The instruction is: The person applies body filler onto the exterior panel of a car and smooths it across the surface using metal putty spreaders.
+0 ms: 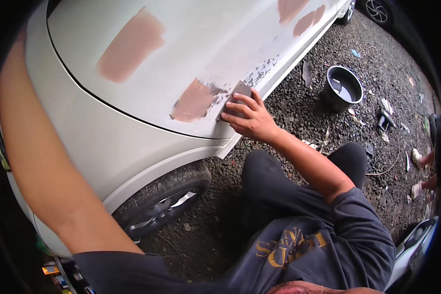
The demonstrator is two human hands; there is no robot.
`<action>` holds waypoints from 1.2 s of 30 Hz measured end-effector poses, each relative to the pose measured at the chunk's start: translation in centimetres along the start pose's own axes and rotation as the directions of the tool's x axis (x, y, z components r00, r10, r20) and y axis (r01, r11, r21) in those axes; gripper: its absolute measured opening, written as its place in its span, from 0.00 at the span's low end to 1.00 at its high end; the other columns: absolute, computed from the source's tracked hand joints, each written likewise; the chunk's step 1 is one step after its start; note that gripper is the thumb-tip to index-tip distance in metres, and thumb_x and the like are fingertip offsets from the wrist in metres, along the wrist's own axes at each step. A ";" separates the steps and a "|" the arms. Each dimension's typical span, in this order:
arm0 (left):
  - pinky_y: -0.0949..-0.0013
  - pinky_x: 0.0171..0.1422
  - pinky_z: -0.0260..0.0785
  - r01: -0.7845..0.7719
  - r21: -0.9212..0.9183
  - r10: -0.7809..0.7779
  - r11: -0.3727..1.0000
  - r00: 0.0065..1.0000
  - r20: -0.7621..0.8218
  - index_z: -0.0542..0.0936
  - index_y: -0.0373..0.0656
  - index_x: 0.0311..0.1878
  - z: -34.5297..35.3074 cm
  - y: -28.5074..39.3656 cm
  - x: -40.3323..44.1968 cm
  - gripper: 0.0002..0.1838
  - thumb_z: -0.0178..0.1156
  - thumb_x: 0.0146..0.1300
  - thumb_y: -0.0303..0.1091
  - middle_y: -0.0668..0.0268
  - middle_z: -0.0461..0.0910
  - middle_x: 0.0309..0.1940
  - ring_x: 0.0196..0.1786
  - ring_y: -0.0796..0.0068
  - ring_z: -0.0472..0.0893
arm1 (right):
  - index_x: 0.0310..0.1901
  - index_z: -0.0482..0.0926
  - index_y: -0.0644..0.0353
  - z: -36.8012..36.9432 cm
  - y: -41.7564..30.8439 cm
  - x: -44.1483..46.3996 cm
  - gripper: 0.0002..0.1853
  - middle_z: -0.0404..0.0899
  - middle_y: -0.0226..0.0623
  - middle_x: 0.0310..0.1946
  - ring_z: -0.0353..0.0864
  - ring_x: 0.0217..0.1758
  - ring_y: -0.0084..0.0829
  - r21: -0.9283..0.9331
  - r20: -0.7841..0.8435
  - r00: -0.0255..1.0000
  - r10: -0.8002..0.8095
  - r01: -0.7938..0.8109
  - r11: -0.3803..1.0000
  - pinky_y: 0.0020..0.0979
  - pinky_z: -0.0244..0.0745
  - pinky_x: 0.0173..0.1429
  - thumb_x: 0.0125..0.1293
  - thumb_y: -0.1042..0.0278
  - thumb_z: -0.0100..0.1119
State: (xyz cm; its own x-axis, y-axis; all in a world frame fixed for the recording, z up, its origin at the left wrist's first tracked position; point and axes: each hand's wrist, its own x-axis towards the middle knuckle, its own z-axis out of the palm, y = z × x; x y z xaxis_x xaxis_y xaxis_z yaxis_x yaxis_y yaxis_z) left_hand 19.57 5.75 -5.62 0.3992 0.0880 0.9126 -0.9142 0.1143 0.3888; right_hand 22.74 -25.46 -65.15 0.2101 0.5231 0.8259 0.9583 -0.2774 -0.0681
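My right hand (247, 113) presses a dark grey piece of sandpaper (242, 89) flat against the lower part of a white car panel (181, 63). Its fingers lie across the sheet, and whether a block sits beneath is hidden. Just left of the sandpaper is a pinkish-brown filler patch (193, 102) with scuffed, dark-specked edges. More dark flecks (262, 69) mark the panel above the hand. Another smooth filler patch (132, 45) lies higher up. My left arm stretches up along the car's side at the left, its hand beyond the visible picture.
A black bucket (343, 89) of dark water stands on the gravel (299, 98) to the right, with scattered litter around it. The car's wheel (164, 203) is close by my knees. Another person's feet (416, 174) show at the right edge.
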 end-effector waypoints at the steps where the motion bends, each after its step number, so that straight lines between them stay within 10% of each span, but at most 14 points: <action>1: 0.70 0.65 0.80 -0.039 -0.095 0.049 0.995 0.994 0.102 0.81 0.44 0.64 2.8 1.3 -4.5 0.19 0.53 0.77 0.41 0.66 0.87 0.58 0.56 0.72 0.86 | 0.63 0.84 0.32 -1.0 0.3 -0.8 0.31 0.76 0.28 0.68 0.68 0.79 0.42 0.010 0.061 0.998 0.016 -0.017 1.000 0.65 0.53 0.84 0.55 0.61 0.79; 5: 0.67 0.59 0.86 0.088 0.069 -0.095 0.994 0.989 0.113 0.73 0.45 0.74 5.7 9.3 -18.0 0.25 0.55 0.81 0.46 0.57 0.83 0.65 0.64 0.63 0.86 | 0.66 0.81 0.41 -6.8 0.4 -1.1 0.30 0.73 0.37 0.69 0.68 0.78 0.46 0.239 0.104 0.969 0.225 -0.244 0.940 0.58 0.60 0.81 0.60 0.64 0.76; 7: 0.53 0.64 0.79 0.143 0.149 -0.086 0.978 0.940 -0.331 0.77 0.32 0.64 5.4 11.0 -28.7 0.24 0.62 0.74 0.40 0.49 0.82 0.57 0.62 0.55 0.81 | 0.67 0.81 0.48 -9.6 -0.2 -1.5 0.26 0.68 0.42 0.72 0.68 0.77 0.45 0.644 0.167 0.850 0.499 -0.477 0.598 0.48 0.65 0.80 0.67 0.67 0.72; 9: 0.48 0.69 0.76 0.304 0.335 0.069 0.892 0.640 -0.765 0.74 0.34 0.69 15.8 0.7 -38.1 0.28 0.61 0.77 0.45 0.51 0.80 0.63 0.65 0.56 0.81 | 0.71 0.77 0.54 -13.5 0.0 -1.0 0.27 0.64 0.42 0.74 0.65 0.79 0.40 0.805 0.219 0.830 0.513 -0.451 0.387 0.48 0.63 0.81 0.71 0.68 0.67; 11: 0.49 0.70 0.76 0.556 0.049 -0.416 0.830 0.675 -0.609 0.75 0.35 0.69 17.2 -4.9 -46.0 0.26 0.64 0.76 0.40 0.55 0.80 0.65 0.63 0.59 0.82 | 0.75 0.72 0.58 -16.0 -0.5 -0.8 0.29 0.63 0.42 0.75 0.64 0.80 0.39 0.919 0.210 0.852 0.480 -0.339 0.199 0.48 0.60 0.83 0.74 0.67 0.63; 12: 0.51 0.67 0.77 0.641 -0.032 -0.443 0.767 0.492 -0.750 0.73 0.35 0.69 18.5 -8.5 -48.8 0.24 0.64 0.75 0.36 0.54 0.80 0.63 0.62 0.58 0.83 | 0.74 0.74 0.59 -17.0 -1.0 -0.5 0.28 0.65 0.44 0.74 0.65 0.79 0.40 0.950 0.161 0.885 0.437 -0.260 0.176 0.47 0.59 0.82 0.74 0.66 0.63; 18: 0.58 0.69 0.75 0.655 -0.451 -0.774 0.606 0.356 -0.523 0.66 0.31 0.74 23.7 -16.4 -52.2 0.24 0.52 0.80 0.29 0.52 0.77 0.65 0.63 0.62 0.80 | 0.71 0.80 0.54 -20.1 -2.0 -1.6 0.29 0.69 0.46 0.73 0.67 0.78 0.48 0.659 0.315 0.930 0.190 -0.359 0.661 0.49 0.63 0.80 0.69 0.66 0.71; 25: 0.59 0.70 0.74 0.668 -0.296 -0.674 0.683 0.419 -0.609 0.70 0.33 0.71 23.6 -17.8 -54.6 0.21 0.54 0.80 0.29 0.55 0.79 0.64 0.63 0.64 0.81 | 0.65 0.84 0.51 -21.3 2.3 -6.9 0.26 0.76 0.43 0.65 0.76 0.68 0.48 0.287 0.473 0.788 0.394 -0.561 0.777 0.47 0.73 0.71 0.64 0.71 0.71; 29: 0.64 0.65 0.73 0.772 0.309 -0.666 0.556 0.636 -0.390 0.75 0.29 0.65 23.5 -15.8 -53.4 0.17 0.54 0.81 0.32 0.55 0.83 0.57 0.58 0.66 0.82 | 0.62 0.84 0.51 -23.0 1.2 -3.7 0.25 0.78 0.43 0.62 0.77 0.66 0.48 0.228 0.305 0.839 0.451 -0.524 0.821 0.47 0.74 0.69 0.62 0.71 0.72; 33: 0.62 0.60 0.76 0.676 0.486 -0.538 0.555 0.736 -0.410 0.74 0.27 0.65 24.1 -16.5 -53.6 0.18 0.54 0.82 0.32 0.53 0.84 0.55 0.54 0.65 0.84 | 0.58 0.85 0.50 -20.4 -0.4 -3.7 0.23 0.79 0.40 0.57 0.78 0.63 0.46 0.216 0.393 0.873 0.289 -0.393 0.894 0.50 0.72 0.68 0.60 0.67 0.74; 36: 0.62 0.60 0.76 0.663 0.340 -0.423 0.667 0.713 -0.559 0.74 0.26 0.65 22.9 -17.4 -54.2 0.19 0.54 0.82 0.33 0.51 0.84 0.54 0.53 0.64 0.84 | 0.60 0.84 0.52 -18.9 -1.2 -6.0 0.24 0.78 0.42 0.58 0.77 0.65 0.50 0.189 0.481 0.813 0.328 -0.462 0.867 0.50 0.71 0.70 0.60 0.67 0.74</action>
State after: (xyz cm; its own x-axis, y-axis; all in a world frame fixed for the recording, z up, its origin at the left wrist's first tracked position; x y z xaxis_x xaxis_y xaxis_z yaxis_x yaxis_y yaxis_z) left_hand 12.26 -23.68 -59.01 0.7108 0.5676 0.4153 -0.3691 -0.2017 0.9073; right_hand 16.66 -43.48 -59.49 0.5783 0.7217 0.3804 0.7703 -0.3294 -0.5461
